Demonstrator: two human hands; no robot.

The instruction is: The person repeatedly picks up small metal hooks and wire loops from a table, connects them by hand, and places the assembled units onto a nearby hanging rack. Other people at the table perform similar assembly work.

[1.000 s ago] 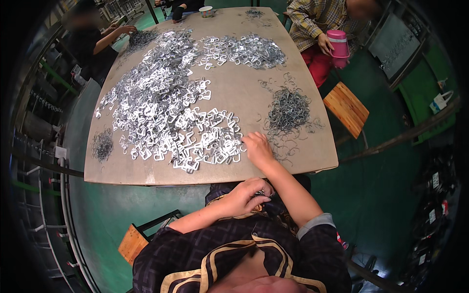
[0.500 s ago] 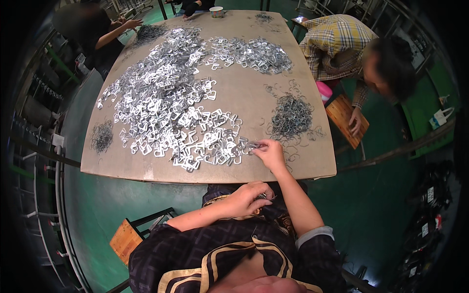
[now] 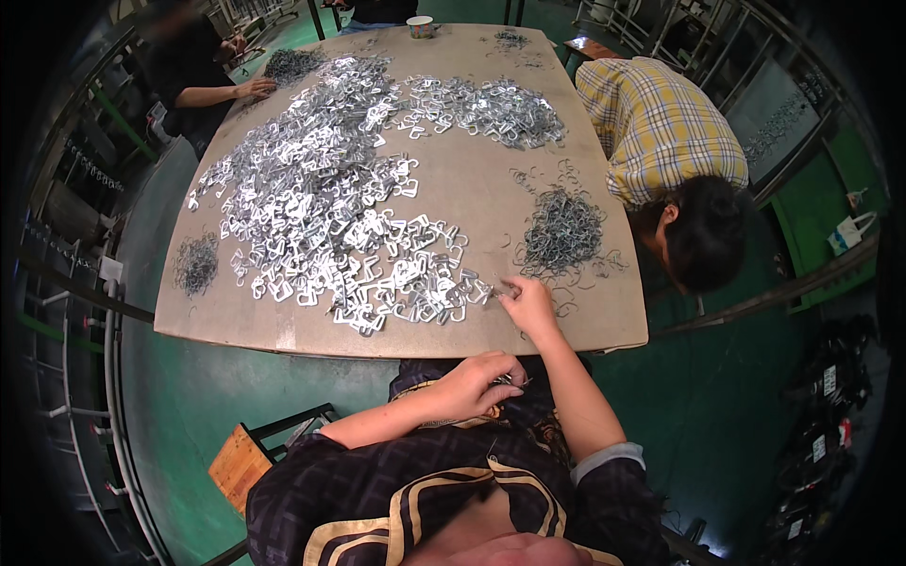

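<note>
A broad heap of flat, silvery metal hooks (image 3: 321,179) covers the left and middle of the table. At its near right edge is my right hand (image 3: 530,307), thumb and fingers pinched together beside the last hooks. Something small and thin shows at those fingertips, too small to name. To the far side of that hand lies a dark tangle of bent wire clips (image 3: 563,229). In front of the table edge, over my lap, my left hand (image 3: 479,382) is closed. Thin wire ends stick out from its fingers; the rest is hidden in the palm.
The brown table (image 3: 453,179) also carries smaller wire piles at near left, far left and far right. A paper tub (image 3: 420,26) stands on the far edge. A person in a plaid shirt (image 3: 670,123) bends low at the right; others are at the far side. A wooden stool (image 3: 243,467) is at lower left.
My right hand has moved slightly toward me and right, just off the hooks. My left hand stays put. The plaid-shirted person has bent lower, and the far-left person's hand has moved to the table edge.
</note>
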